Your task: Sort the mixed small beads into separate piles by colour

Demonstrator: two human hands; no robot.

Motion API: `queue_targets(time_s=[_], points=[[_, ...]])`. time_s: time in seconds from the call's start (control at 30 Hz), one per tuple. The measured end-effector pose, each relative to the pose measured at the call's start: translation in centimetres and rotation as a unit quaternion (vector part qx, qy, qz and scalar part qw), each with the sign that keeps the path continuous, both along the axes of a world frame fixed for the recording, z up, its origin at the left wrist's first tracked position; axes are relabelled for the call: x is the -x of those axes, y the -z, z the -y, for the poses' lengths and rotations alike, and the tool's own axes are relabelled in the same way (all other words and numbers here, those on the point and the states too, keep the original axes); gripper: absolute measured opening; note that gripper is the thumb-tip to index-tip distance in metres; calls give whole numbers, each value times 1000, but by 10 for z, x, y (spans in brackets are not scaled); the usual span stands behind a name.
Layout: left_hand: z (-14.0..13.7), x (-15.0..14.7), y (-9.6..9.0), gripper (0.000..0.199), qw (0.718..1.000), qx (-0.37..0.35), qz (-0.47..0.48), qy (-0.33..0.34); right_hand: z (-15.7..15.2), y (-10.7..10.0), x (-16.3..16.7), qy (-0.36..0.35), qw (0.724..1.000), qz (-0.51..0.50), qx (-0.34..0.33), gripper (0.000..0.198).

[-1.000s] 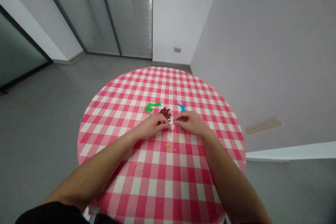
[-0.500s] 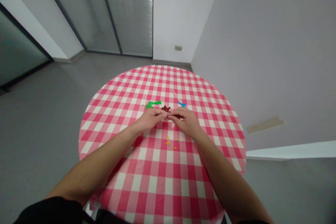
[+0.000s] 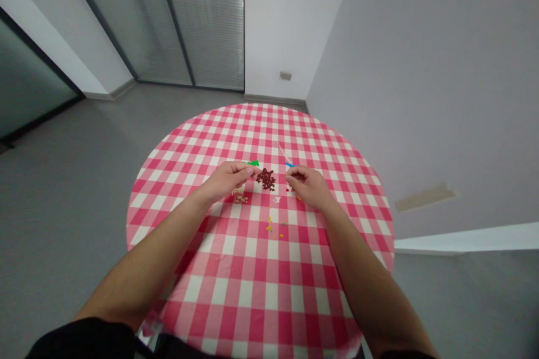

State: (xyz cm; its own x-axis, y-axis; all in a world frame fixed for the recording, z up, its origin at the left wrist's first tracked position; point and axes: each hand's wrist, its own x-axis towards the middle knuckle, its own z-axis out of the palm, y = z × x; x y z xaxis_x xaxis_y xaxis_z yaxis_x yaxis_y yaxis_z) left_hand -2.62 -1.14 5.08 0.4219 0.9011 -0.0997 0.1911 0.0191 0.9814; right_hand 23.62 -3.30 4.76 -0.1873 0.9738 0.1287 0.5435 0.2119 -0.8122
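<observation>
My left hand (image 3: 229, 178) is over the table's middle, thumb and fingertips pinched together; anything between them is too small to name. Just right of those fingertips lies a heap of small dark brown pieces (image 3: 266, 179). On the heap's other side my right hand (image 3: 307, 184) is also closed in a pinch, its contents not distinguishable. Small beige pieces (image 3: 241, 197) lie below my left hand. Green pieces (image 3: 253, 163) show behind it, partly covered. Blue pieces (image 3: 290, 165) are just beyond my right fingers. A few white bits (image 3: 277, 199) sit between the hands.
A round table with a red-and-white checked cloth (image 3: 252, 291) carries everything. Scattered yellow pieces (image 3: 269, 228) lie nearer to me, with a few green bits among them. A thin pale strip (image 3: 283, 150) lies toward the back. A wall (image 3: 442, 95) rises at the right.
My hands were together over the brown heap and have moved apart, left hand leftward and right hand rightward. The brown heap and beige pieces now show; more of the green pieces is covered.
</observation>
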Motion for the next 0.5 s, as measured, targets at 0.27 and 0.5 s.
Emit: queue_targets(time_s=[0.27, 0.5], points=[[-6, 9, -7, 32, 993, -8, -20, -118, 7, -10, 1, -171, 972, 157, 39, 14], [-9, 16, -6, 35, 988, -64, -103, -98, 19, -3, 27, -278, 931, 232, 38, 20]])
